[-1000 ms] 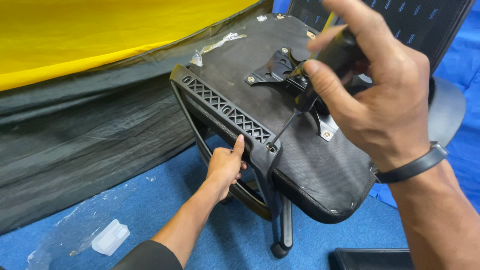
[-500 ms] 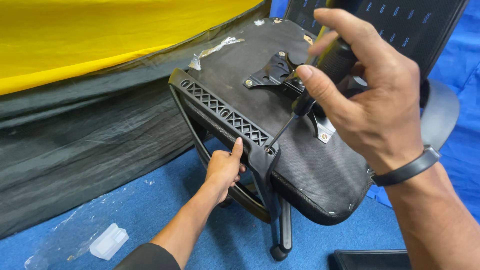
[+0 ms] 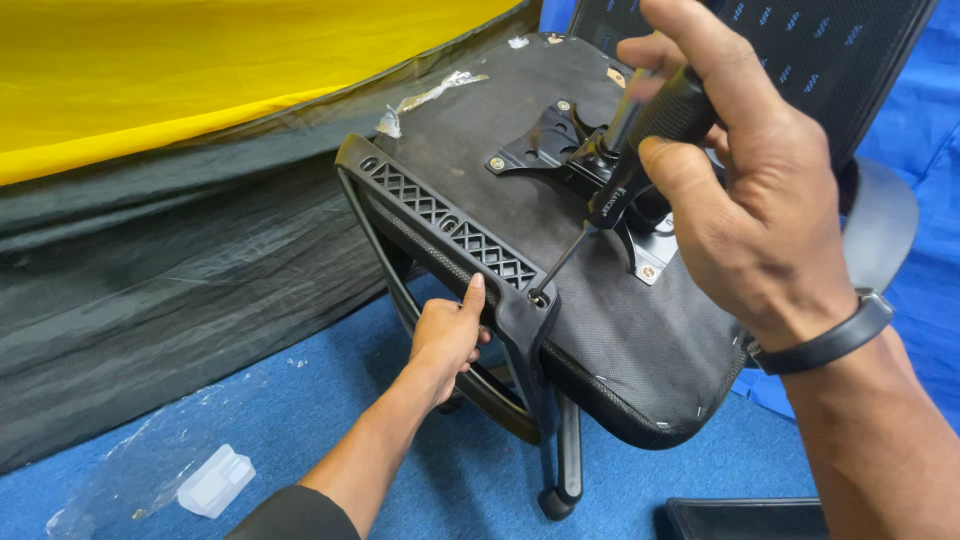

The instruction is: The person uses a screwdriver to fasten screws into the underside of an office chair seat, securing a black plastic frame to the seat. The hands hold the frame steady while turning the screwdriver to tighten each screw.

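Right hand (image 3: 745,215) clamps a screwdriver (image 3: 620,170) at frame centre, tip in the armrest (image 3: 450,230); left hand (image 3: 447,335) grips that armrest from below.

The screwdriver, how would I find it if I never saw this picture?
Find the upturned black chair seat in the middle. Along its near edge runs a black plastic armrest bracket with criss-cross holes. The screwdriver is the thin metal shaft with a black handle, gripped by the right hand, its tip in that bracket's end.

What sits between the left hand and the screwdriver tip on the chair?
Head view: only the black plastic armrest bracket. The left hand grips beneath it; the screwdriver, held by the right hand, has its tip at a hole on top.
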